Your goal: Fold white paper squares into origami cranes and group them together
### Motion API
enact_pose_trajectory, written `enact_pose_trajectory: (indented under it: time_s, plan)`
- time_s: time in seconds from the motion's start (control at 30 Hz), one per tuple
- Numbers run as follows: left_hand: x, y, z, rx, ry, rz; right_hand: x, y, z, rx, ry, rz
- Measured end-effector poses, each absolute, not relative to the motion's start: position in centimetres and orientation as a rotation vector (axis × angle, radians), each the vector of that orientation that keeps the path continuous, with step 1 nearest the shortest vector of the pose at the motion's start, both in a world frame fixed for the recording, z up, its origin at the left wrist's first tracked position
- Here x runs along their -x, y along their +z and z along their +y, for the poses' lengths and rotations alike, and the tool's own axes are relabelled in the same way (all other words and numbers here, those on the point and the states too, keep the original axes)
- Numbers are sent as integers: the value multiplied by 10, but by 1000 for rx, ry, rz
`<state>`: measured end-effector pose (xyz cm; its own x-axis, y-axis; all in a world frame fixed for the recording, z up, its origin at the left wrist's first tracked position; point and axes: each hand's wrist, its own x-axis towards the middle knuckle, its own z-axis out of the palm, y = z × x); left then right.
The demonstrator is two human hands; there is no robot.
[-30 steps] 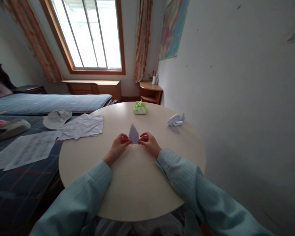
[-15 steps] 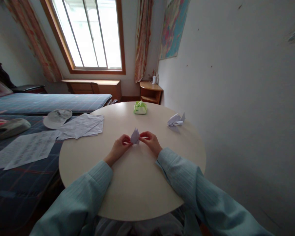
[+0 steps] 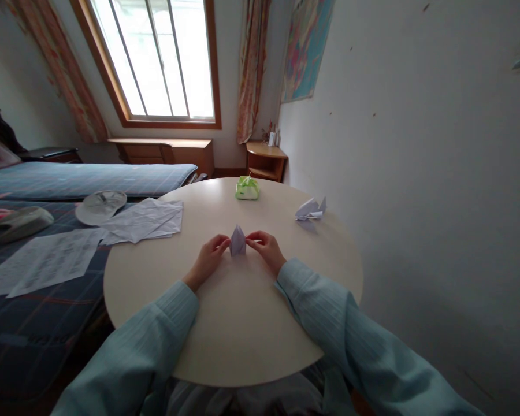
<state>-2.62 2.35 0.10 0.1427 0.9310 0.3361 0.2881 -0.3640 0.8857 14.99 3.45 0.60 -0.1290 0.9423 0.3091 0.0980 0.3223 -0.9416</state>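
A small folded piece of pale paper (image 3: 237, 241) stands pointed upward on the round cream table (image 3: 225, 335). My left hand (image 3: 210, 258) pinches its left side and my right hand (image 3: 263, 248) pinches its right side, fingers of both closed on the paper. Both arms wear light blue sleeves. A finished folded paper figure (image 3: 310, 210) lies apart at the table's far right.
A green and white packet (image 3: 247, 189) sits at the table's far edge. Loose printed sheets (image 3: 145, 221) overlap the table's left edge and spread across the bed (image 3: 34, 271), beside a round pale lid-like object (image 3: 100, 206). A white wall (image 3: 416, 173) runs close along the right.
The paper point has become lower and narrower between my fingers, folded in from the taller triangle seen before. My hands stayed in the same spot.
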Motion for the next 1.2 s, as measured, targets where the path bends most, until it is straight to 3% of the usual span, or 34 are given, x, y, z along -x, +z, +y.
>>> enact_pose_trajectory:
  time_s: [1.2]
  plan:
    - [25, 11, 16, -1888, 1405, 1207, -150, 1, 37, 1046, 863, -1598]
